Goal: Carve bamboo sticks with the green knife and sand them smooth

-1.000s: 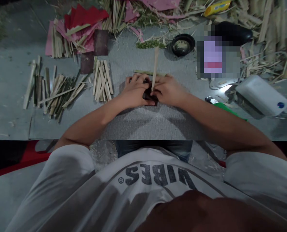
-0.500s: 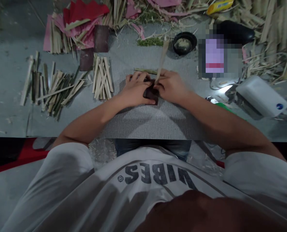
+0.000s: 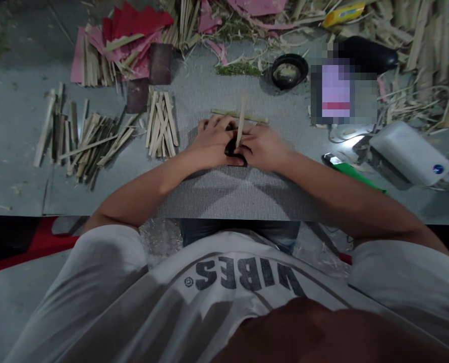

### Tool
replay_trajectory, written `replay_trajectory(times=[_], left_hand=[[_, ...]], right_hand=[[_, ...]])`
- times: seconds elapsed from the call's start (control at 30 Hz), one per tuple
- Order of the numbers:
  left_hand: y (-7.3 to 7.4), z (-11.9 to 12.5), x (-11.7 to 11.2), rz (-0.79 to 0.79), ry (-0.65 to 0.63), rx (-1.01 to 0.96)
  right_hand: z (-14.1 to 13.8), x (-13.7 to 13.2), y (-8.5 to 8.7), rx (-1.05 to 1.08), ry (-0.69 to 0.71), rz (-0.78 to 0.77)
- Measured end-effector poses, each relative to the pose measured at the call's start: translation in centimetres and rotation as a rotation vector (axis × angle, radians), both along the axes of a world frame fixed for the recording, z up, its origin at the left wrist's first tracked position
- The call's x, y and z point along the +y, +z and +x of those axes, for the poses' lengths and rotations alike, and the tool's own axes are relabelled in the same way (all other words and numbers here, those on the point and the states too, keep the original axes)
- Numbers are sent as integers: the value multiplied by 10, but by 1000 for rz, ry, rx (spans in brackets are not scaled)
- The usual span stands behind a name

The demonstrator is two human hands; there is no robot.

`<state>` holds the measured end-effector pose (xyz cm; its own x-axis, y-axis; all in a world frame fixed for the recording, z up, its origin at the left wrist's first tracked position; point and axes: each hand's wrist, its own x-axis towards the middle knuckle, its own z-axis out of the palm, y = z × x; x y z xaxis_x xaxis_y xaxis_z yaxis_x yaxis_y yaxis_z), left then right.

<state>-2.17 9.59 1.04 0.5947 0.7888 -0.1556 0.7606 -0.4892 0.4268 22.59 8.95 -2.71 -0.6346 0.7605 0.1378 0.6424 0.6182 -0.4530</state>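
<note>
My right hand (image 3: 266, 145) pinches a thin pale bamboo stick (image 3: 241, 121), which points up and away from me, its lower end between the fingertips. Beneath the fingers lies a dark brown sheet, probably sandpaper (image 3: 240, 162), mostly covered by both hands. With fingers spread, my left hand (image 3: 213, 143) rests over the sheet's left side, thumb along its near edge. Just beyond my hands, a greenish bamboo strip (image 3: 260, 119) lies crosswise on the grey cloth-textured surface (image 3: 224, 196).
Bamboo sticks lie left of my hands in a neat pile (image 3: 161, 126) and a looser pile (image 3: 92, 146). Dark brown squares (image 3: 160, 64) lie behind them. A black bowl (image 3: 289, 71), green-handled cutter (image 3: 355, 173) and white device (image 3: 409, 151) are rightward. Shavings and pink paper cover the back.
The stick's upper end has swung left and it now stands more upright, as my right hand has shifted slightly left and nearer. My left hand stays over the dark sheet.
</note>
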Motion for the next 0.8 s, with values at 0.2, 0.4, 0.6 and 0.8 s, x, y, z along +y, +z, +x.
replay_trajectory(times=[0.2, 0.4, 0.6, 0.8], left_hand=[[3, 1, -1, -14, 19, 44], [2, 1, -1, -9, 19, 36], [-2, 0, 0, 5, 15, 21], [1, 1, -2, 3, 18, 36]], right_hand=[[-1, 2, 3, -51, -96, 41], [-4, -1, 5, -30, -64, 13], [-5, -3, 8, -53, -66, -28], [2, 3, -1, 52, -120, 9]])
